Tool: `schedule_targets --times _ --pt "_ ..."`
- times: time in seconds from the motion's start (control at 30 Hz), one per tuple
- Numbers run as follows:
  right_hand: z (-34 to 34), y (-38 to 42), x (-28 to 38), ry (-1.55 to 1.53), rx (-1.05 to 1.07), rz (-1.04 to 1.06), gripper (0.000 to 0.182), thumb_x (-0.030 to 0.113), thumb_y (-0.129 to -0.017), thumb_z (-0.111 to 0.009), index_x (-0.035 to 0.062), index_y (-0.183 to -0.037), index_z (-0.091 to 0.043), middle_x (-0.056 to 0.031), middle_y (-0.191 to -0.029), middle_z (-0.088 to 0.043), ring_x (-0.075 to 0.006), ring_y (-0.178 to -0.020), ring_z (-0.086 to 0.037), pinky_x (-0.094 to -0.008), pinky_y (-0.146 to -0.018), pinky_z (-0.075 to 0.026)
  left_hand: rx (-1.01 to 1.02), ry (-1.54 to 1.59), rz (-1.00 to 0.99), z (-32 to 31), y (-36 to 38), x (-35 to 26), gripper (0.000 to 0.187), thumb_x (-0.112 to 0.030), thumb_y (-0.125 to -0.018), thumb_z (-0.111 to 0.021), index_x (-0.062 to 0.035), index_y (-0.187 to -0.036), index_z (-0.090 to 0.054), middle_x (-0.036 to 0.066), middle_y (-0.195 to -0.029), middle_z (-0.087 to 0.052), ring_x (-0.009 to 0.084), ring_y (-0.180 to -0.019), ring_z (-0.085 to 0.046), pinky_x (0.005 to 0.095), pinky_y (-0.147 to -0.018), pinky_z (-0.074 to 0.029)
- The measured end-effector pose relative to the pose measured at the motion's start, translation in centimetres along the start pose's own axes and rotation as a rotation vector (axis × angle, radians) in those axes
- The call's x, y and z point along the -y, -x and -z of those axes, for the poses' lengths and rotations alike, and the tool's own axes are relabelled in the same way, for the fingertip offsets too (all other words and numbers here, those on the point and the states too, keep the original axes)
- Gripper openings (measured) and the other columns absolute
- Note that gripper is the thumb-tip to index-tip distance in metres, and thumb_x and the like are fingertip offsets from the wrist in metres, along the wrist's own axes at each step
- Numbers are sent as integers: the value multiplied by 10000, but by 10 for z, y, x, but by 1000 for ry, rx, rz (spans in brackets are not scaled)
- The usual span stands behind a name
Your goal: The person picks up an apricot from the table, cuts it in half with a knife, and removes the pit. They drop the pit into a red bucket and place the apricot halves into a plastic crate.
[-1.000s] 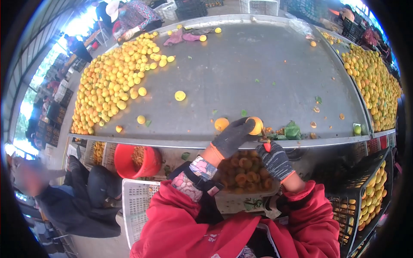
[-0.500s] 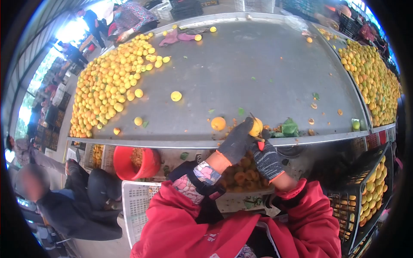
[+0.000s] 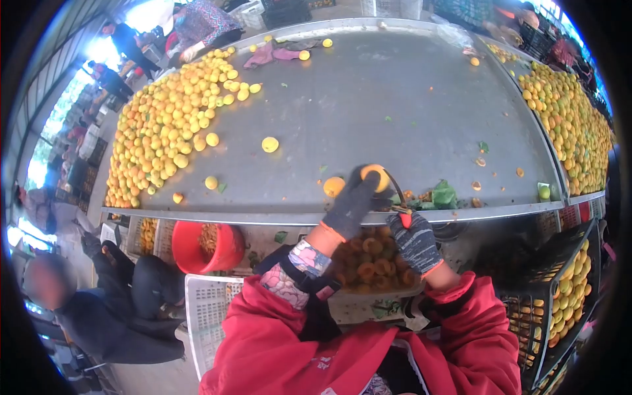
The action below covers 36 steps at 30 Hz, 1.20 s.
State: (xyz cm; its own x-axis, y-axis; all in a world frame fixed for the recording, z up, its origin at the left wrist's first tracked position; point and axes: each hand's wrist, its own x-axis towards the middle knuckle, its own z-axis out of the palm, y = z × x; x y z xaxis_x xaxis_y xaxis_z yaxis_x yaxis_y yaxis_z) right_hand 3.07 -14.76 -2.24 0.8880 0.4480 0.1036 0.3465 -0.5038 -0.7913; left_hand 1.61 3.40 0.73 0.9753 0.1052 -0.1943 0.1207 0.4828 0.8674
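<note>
My left hand point(image 3: 354, 205), in a dark grey glove, holds a yellow-orange fruit point(image 3: 375, 178) above the table's near edge. My right hand point(image 3: 415, 242), in a speckled grey glove, is closed around a red-handled tool point(image 3: 405, 219). The tool's thin curved dark part rises toward the held fruit. A single orange fruit point(image 3: 334, 187) lies on the metal table point(image 3: 316, 118) left of my left hand. Green leaves point(image 3: 444, 195) and small scraps lie right of the tool. Below my hands is a container of cut fruit point(image 3: 372, 260).
A large fruit pile point(image 3: 161, 125) covers the table's left side; another pile point(image 3: 566, 118) lies beyond the right divider. A red bucket point(image 3: 207, 247), a white crate point(image 3: 201, 316) and a black crate of fruit point(image 3: 559, 296) stand below the edge. A person in dark clothes point(image 3: 118, 322) sits at left.
My left hand has moved left and up with the fruit, away from my right hand. More of the tool's curved part shows, and the hands are farther apart.
</note>
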Motion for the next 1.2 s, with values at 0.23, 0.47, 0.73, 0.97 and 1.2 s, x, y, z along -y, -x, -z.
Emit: schedule_targets --times 0.23,0.47,0.73,0.97,1.2 --pt "18 19 24 -84 181 265 233 227 -906 -660 27 -1026 -669 -198 -851 -647 -379 -805 -640 -440 -685 -503 101 -385 -283 27 -6 -12 549 -22 -861 -692 -59 -1358 -463 79 -1175 -570 174 -1059 -603 334 -935 -534" --pt "37 -12 6 10 -171 252 264 192 -880 -688 18 -1077 -661 -200 -860 -677 -354 -786 -663 -416 -699 -520 8 -468 -265 19 -5 -11 589 -63 -812 -734 -41 -1335 -462 69 -1175 -569 151 -1071 -575 307 -923 -512" --pt "45 -44 -24 4 -237 83 286 205 -869 -714 9 -1066 -648 -148 -793 -656 -278 -718 -645 -367 -677 -504 186 -425 -125 7 4 -21 625 -65 -816 -721 -35 -1379 -452 63 -1211 -574 147 -1092 -567 292 -939 -490" --pt "44 -35 6 -338 78 186 357 197 -855 -743 5 -1127 -616 -121 -866 -681 -237 -791 -658 -357 -698 -514 303 -356 -112 0 11 -20 601 -112 -912 -632 -10 -1452 -390 74 -1282 -566 154 -1126 -562 309 -956 -486" --pt "28 -32 6 -590 36 149 467 300 -838 -748 11 -1163 -577 -95 -944 -658 -205 -836 -655 -337 -743 -542 479 -229 -43 0 19 -18 507 -323 -1042 -435 -36 -1457 -385 61 -1235 -587 150 -958 -635 291 -853 -527"
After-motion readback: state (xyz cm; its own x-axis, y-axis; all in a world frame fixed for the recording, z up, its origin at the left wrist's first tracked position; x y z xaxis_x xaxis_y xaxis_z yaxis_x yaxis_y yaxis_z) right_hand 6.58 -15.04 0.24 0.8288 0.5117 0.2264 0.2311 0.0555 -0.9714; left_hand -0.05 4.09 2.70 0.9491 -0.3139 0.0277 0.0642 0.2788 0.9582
